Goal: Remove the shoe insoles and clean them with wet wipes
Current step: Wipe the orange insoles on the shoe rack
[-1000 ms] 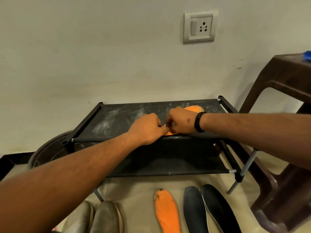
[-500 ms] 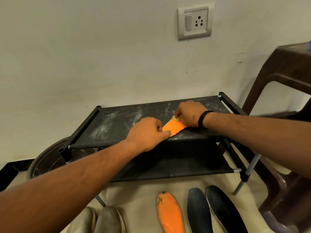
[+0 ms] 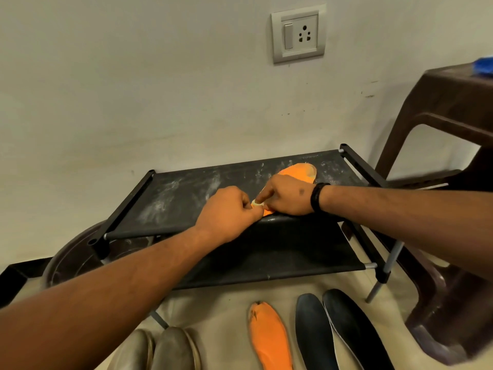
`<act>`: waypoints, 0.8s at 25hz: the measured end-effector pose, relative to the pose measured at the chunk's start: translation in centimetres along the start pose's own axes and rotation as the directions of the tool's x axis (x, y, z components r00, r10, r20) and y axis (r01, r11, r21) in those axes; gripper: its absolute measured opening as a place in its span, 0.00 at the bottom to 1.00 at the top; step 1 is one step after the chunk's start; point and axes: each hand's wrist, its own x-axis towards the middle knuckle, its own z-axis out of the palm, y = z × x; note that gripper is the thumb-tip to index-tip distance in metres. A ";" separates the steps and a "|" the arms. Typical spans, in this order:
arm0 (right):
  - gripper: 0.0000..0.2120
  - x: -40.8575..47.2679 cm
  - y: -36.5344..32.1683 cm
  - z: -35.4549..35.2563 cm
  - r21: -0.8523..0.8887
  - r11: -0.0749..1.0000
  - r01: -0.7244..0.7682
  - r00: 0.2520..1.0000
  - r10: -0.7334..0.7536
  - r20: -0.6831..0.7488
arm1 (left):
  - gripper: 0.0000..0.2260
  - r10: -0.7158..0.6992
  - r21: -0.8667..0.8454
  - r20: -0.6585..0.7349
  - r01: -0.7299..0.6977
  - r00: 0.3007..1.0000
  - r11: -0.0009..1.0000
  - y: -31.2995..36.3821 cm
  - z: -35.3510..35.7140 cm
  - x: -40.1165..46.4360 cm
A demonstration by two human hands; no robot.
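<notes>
while two hands (image 3: 256,202) wipe one orange insole (image 3: 300,170), three insoles (image 3: 314,335) below

Both my arms reach forward, hands meeting knuckle to knuckle. My left hand (image 3: 229,209) is curled into a fist; my right hand (image 3: 286,194) lies palm down, index finger extended toward the left.

On the dusty top shelf of a black shoe rack (image 3: 181,193), I press a pale wet wipe (image 3: 256,203) onto an orange insole (image 3: 300,170) with my right hand (image 3: 286,194); my left hand (image 3: 226,212), fingers curled, pins the insole's near end. Below lie a second orange insole (image 3: 269,337), two dark insoles (image 3: 330,332) and a pair of shoes (image 3: 157,351).
</notes>
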 end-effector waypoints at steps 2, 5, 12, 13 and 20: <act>0.17 0.7 1.5 -0.8 -0.061 0.995 -0.080 0.993 0.074 -0.097 | 0.17 -0.008 -0.001 0.006 0.008 1.000 1.000 0.1 0.0 0.1; 0.18 1.7 2.3 -0.9 -0.245 0.938 -0.245 0.954 0.187 -0.236 | 0.16 -0.012 0.004 0.028 0.011 1.000 1.000 0.2 -0.1 0.0; 0.18 1.2 1.9 -1.5 -0.317 0.922 -0.223 0.968 0.170 -0.187 | 0.17 -0.020 0.005 0.018 0.020 1.000 1.000 0.2 -0.1 0.0; 0.17 1.2 2.0 -1.3 -0.322 0.916 -0.239 0.963 0.181 -0.200 | 0.16 -0.017 0.004 0.028 0.017 0.999 1.000 0.2 0.0 0.0; 0.20 0.8 1.7 -1.2 -0.310 0.921 -0.236 0.964 0.180 -0.197 | 0.17 -0.010 -0.004 0.018 0.010 1.000 1.000 0.1 0.1 -0.1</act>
